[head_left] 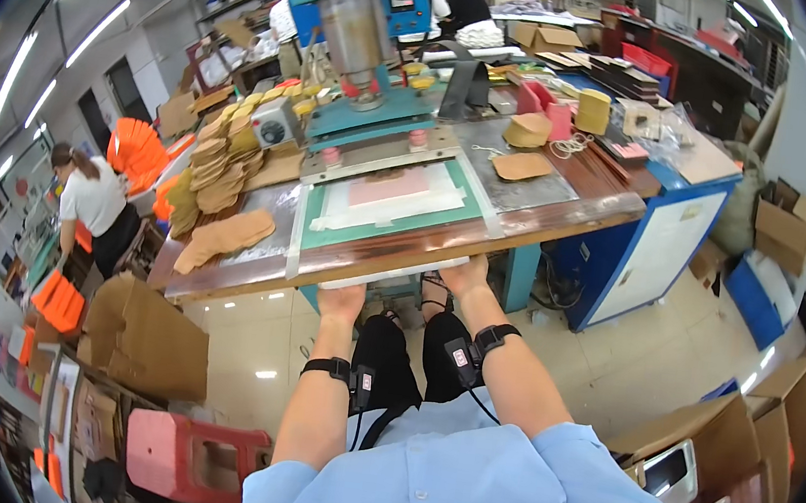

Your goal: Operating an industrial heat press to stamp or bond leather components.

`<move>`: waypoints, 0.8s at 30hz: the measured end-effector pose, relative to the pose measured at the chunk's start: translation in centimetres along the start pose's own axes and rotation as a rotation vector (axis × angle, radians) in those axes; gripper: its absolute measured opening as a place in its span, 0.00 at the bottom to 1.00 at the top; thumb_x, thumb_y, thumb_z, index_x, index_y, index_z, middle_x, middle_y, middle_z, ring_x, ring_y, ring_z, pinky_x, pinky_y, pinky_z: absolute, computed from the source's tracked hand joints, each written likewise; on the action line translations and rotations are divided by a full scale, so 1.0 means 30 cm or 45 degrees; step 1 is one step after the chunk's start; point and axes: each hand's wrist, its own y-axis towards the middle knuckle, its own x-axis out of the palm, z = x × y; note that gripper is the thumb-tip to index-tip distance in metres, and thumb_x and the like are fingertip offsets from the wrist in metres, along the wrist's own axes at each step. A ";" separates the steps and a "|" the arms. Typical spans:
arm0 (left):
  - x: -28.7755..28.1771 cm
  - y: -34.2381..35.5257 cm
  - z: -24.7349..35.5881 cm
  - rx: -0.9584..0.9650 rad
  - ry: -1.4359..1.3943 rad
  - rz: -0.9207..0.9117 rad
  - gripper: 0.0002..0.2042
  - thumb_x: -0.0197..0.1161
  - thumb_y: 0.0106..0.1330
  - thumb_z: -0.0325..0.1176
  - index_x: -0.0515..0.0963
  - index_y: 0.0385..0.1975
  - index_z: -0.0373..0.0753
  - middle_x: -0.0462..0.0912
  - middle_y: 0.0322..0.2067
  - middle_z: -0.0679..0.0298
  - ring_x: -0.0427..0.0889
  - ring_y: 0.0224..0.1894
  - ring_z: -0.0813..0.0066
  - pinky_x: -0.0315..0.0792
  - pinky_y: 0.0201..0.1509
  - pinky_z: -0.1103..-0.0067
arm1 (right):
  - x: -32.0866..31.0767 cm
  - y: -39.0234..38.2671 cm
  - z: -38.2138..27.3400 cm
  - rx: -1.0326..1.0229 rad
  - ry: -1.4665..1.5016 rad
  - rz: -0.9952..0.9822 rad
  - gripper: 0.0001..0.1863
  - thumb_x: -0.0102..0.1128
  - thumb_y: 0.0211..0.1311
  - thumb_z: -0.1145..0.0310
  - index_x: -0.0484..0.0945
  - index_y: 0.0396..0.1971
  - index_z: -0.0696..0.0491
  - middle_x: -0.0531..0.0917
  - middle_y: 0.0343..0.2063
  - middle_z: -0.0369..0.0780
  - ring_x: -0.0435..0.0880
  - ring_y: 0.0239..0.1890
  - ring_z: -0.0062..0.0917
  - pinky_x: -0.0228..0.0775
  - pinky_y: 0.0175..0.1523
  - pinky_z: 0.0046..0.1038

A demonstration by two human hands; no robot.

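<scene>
Just under the front edge of the worktable (402, 257), my left hand (342, 301) and my right hand (466, 275) are closed on the two ends of a long white board (390, 275). Only its narrow front edge shows; the tabletop hides the rest, and my fingertips too. Above it on the tabletop lies a green mat (473, 203) with a white taped sheet (348, 213) and a pink rectangular piece (389, 186) in its middle. Behind the mat stands the blue-green press (368, 123), its plate raised over the table.
Stacked tan leather pieces (219, 166) crowd the left of the press, with one loose piece (225, 239) at the front edge. Right of the mat lie a brown piece (522, 167) and a pink holder (543, 109). A red stool (156, 452), cardboard box (145, 332) and blue cabinet (646, 259) flank me.
</scene>
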 end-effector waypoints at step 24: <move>0.110 -0.056 -0.024 -0.042 -0.128 0.146 0.20 0.36 0.70 0.42 0.68 0.54 0.39 0.71 0.55 0.60 0.68 0.58 0.63 0.63 0.61 0.63 | 0.055 -0.056 -0.028 -0.024 -0.008 -0.007 0.21 0.34 0.68 0.58 0.63 0.54 0.54 0.69 0.53 0.41 0.69 0.54 0.34 0.63 0.59 0.37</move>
